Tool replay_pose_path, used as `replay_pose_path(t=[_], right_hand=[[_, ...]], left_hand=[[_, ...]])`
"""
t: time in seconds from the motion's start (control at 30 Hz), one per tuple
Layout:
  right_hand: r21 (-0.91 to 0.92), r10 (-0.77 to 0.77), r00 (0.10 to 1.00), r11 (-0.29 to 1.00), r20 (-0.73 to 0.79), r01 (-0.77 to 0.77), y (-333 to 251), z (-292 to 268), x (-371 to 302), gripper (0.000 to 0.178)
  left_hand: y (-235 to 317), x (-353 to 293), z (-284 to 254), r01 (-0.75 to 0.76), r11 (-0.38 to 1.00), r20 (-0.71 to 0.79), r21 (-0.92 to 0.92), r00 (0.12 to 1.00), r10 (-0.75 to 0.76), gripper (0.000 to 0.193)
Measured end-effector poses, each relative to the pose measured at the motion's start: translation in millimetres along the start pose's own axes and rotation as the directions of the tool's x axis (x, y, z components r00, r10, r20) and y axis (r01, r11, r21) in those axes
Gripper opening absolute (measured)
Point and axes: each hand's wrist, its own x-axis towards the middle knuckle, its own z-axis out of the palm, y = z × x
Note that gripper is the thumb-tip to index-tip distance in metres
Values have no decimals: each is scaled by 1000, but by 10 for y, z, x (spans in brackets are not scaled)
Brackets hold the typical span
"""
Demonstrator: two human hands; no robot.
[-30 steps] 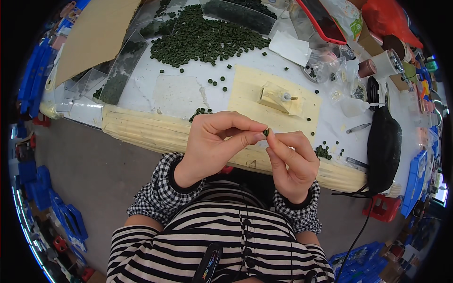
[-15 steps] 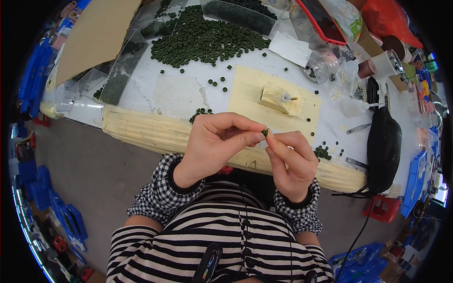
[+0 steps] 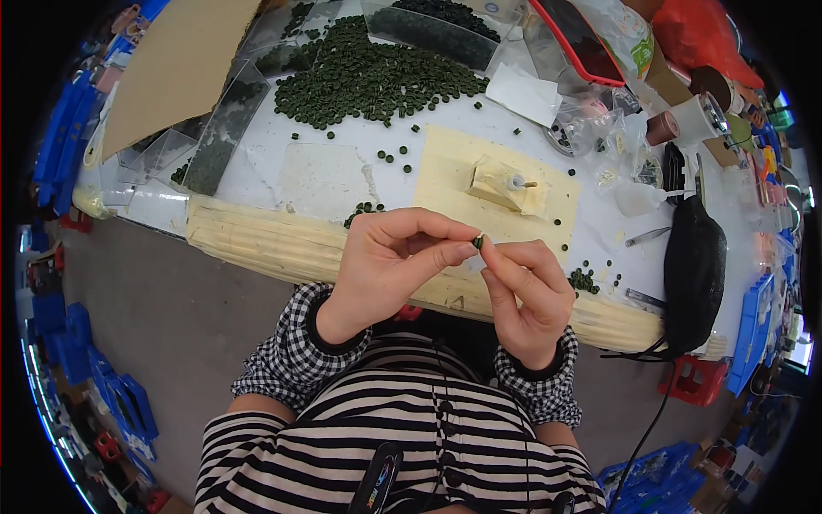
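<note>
Between my two hands, just above the table's near edge, is a small round dark green piece [image 3: 478,243]. My left hand [image 3: 385,261] pinches it between thumb and forefinger. Touching its other side are the fingertips of my right hand [image 3: 529,295], thumb and forefinger pressed together. Whether the right fingers hold anything more is too small to make out. Beyond the hands, a cream block [image 3: 501,182] with a short peg upright on it sits on a pale yellow sheet [image 3: 441,171].
A large heap of similar green pieces [image 3: 360,81] covers the far table, beside clear trays [image 3: 218,146]. A small cluster of pieces [image 3: 582,280] lies right of my hands. Farther right are a black pouch [image 3: 695,274], a white squeeze bottle [image 3: 640,199] and a red-rimmed tray [image 3: 582,43].
Both hands keep nearly the same place. The green piece between the fingertips has turned slightly and shows more of its side.
</note>
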Motion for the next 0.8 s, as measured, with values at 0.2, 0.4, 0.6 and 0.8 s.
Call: replay_pose_path(t=[0.2,0.4,0.6,0.8], right_hand=[[-32,-5,1000,999,2,5,-2,-4,13,35],[-82,38,999,996,-35,-41,26,-37,8,33],[-30,72,997,997,3,-72,2,12,21,32],[-8,72,997,997,13,-72,0,49,-18,34]], left_hand=[[-10,14,2,-19,1000,-12,1,1000,19,17],[-72,48,-106,-118,932,-26,342,991,135,16],[-56,44,-85,-67,988,-44,138,996,73,15],[-129,71,-90,-108,993,21,41,994,107,18]])
